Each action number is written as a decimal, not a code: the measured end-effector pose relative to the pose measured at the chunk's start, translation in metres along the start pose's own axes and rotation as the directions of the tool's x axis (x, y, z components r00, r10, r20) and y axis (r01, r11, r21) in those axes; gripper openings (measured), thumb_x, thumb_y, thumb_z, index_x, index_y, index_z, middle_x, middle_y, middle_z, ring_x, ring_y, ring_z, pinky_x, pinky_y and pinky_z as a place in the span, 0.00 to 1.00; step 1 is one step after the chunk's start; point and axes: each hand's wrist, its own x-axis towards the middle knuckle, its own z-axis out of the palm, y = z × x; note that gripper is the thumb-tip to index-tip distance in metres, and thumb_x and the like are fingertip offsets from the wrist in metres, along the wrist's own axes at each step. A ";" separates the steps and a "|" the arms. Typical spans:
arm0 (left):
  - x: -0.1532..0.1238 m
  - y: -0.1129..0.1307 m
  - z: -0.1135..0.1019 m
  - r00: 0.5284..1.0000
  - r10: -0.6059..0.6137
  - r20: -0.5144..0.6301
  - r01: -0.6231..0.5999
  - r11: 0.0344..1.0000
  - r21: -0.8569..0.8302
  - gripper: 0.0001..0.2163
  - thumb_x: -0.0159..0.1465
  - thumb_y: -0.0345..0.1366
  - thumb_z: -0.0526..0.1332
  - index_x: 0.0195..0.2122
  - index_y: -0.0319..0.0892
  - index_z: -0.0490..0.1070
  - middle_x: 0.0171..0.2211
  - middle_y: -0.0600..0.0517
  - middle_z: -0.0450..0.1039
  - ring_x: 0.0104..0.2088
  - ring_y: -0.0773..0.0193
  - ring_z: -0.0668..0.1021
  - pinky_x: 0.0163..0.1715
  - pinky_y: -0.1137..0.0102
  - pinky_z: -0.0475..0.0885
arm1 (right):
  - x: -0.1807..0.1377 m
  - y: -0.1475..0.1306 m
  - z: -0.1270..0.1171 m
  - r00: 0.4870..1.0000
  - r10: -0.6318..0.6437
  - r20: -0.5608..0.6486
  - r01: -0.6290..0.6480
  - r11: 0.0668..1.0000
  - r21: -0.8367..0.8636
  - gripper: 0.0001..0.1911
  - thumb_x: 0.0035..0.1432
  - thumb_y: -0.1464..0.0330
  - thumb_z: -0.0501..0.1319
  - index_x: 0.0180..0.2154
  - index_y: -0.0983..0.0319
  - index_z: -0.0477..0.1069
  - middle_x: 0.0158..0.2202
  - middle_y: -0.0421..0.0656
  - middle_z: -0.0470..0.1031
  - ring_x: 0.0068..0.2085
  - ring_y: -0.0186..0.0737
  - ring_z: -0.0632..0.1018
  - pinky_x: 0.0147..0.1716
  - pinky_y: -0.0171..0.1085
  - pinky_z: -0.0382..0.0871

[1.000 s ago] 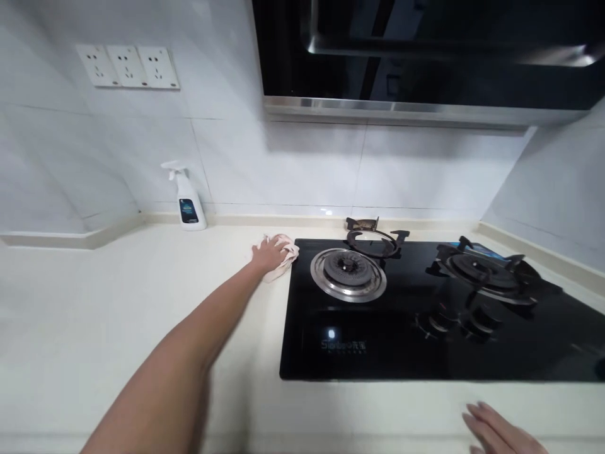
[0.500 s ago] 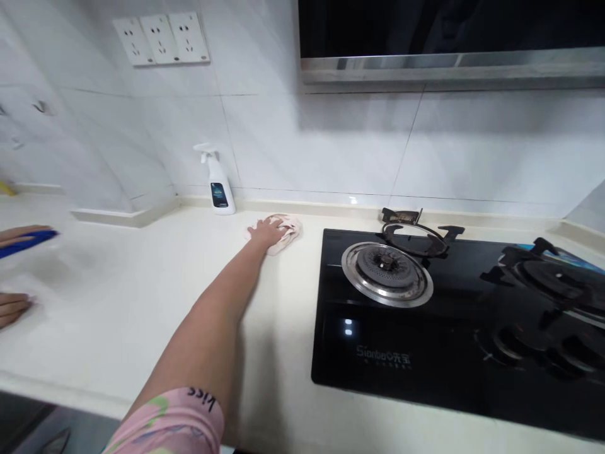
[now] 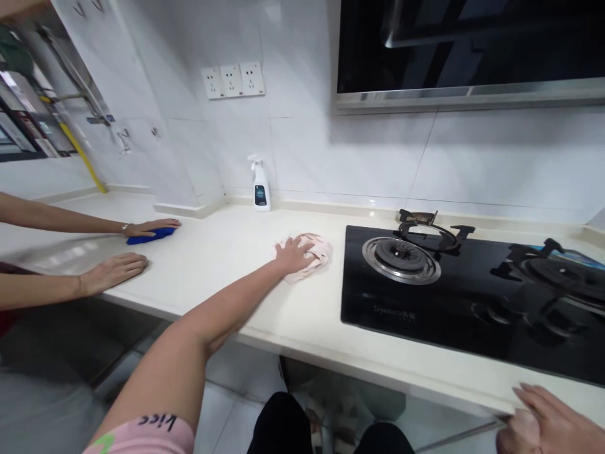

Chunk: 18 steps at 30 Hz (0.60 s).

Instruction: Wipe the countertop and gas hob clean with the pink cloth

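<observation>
My left hand [image 3: 293, 253] presses down on a crumpled pale pink cloth [image 3: 321, 252], fingers spread over its left part. The cloth lies on the white countertop [image 3: 227, 252], a little left of the black gas stove [image 3: 454, 309]. At the lower right, by the counter's front edge, my right hand [image 3: 543, 419] shows with its fingers curled in; I see nothing held in it. Behind the cloth, against the tiled wall, a white spray bottle [image 3: 261, 189] stands upright.
On the left, another person's hand [image 3: 154, 225] lies on a blue cloth [image 3: 150, 236]; that person's other hand [image 3: 113, 272] rests flat at the counter edge. A pot support [image 3: 428, 233] sits askew behind the left burner [image 3: 401, 258]. A range hood [image 3: 472, 94] overhangs the stove.
My left hand and the cloth have come nearer the counter's front edge. The view has shifted left and lower, bringing in my right hand and more of the other person's arms.
</observation>
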 end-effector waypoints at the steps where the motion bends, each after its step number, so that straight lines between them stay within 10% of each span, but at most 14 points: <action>1: -0.012 0.009 0.000 0.999 0.041 0.004 -0.041 0.999 -0.004 0.31 0.70 0.61 0.52 0.72 0.63 0.63 0.78 0.51 0.51 0.75 0.34 0.55 0.68 0.32 0.51 | 0.003 -0.004 -0.001 1.000 0.012 0.023 -0.011 1.000 -0.027 0.16 0.60 0.61 0.54 0.31 0.58 0.77 0.29 0.52 0.80 0.30 0.56 0.80 0.28 0.47 0.63; 12: -0.119 0.028 -0.002 0.957 0.289 -0.014 -0.289 0.956 -0.057 0.27 0.69 0.55 0.60 0.68 0.59 0.69 0.79 0.49 0.49 0.77 0.38 0.52 0.69 0.33 0.53 | 0.010 -0.021 -0.010 0.997 0.052 0.051 -0.048 0.997 -0.065 0.21 0.65 0.59 0.54 0.46 0.62 0.81 0.34 0.52 0.82 0.32 0.56 0.79 0.36 0.50 0.67; 18: -0.120 0.011 -0.005 0.952 0.305 0.000 -0.305 0.951 -0.053 0.22 0.75 0.49 0.51 0.68 0.61 0.68 0.77 0.52 0.55 0.76 0.44 0.57 0.68 0.34 0.57 | 0.004 -0.003 -0.011 0.996 -0.011 0.092 0.017 0.998 -0.060 0.14 0.63 0.62 0.55 0.35 0.60 0.78 0.37 0.54 0.83 0.36 0.59 0.82 0.34 0.51 0.70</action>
